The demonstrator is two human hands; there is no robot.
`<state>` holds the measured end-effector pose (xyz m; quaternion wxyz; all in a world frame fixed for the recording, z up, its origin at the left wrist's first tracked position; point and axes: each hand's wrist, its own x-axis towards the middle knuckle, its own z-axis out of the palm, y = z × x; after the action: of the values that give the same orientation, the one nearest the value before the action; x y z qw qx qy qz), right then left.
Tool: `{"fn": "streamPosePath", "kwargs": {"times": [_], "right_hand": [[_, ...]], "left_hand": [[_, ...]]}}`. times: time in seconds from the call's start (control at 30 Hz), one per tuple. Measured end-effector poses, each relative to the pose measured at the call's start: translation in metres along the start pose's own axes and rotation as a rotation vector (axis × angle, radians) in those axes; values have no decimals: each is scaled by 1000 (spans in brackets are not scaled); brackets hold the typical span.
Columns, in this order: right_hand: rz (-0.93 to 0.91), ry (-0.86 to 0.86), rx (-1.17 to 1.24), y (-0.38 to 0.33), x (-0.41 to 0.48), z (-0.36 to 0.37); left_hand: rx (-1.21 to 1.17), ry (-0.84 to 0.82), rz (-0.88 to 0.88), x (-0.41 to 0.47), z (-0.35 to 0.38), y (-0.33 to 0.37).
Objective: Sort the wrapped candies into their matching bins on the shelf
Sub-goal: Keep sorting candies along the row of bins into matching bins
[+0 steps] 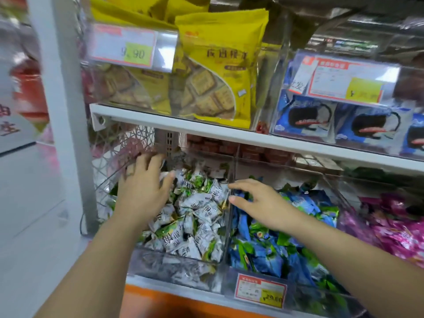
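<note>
Three clear bins stand side by side on the lower shelf. The left bin holds white-and-green wrapped candies. The middle bin holds blue-and-green wrapped candies. Pink wrapped candies fill the right one. My left hand reaches into the left bin, fingers spread and straight over the white candies, holding nothing that I can see. My right hand hovers over the divider between the left and middle bins, fingers extended, with nothing visible in it.
The white upper shelf overhangs the bins, carrying yellow biscuit bags and blue snack packs. A price tag is fixed on the middle bin's front. A white upright post stands at the left.
</note>
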<state>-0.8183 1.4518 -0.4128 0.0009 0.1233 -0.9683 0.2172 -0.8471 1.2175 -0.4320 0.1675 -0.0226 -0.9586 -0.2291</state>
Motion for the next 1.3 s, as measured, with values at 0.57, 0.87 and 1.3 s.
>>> {"fn": "streamPosePath", "kwargs": {"times": [0.57,0.87,1.3], "right_hand": [[-38,80,26,17,-24,-20],[66,275,-90,91,-91,-64],[474,187,-328,235,-135,-123]], "left_hand": [[296,-35,149,1,8,40],[73,7,377,-17,34,145],[-291,-278,678,-36,113,244]]}}
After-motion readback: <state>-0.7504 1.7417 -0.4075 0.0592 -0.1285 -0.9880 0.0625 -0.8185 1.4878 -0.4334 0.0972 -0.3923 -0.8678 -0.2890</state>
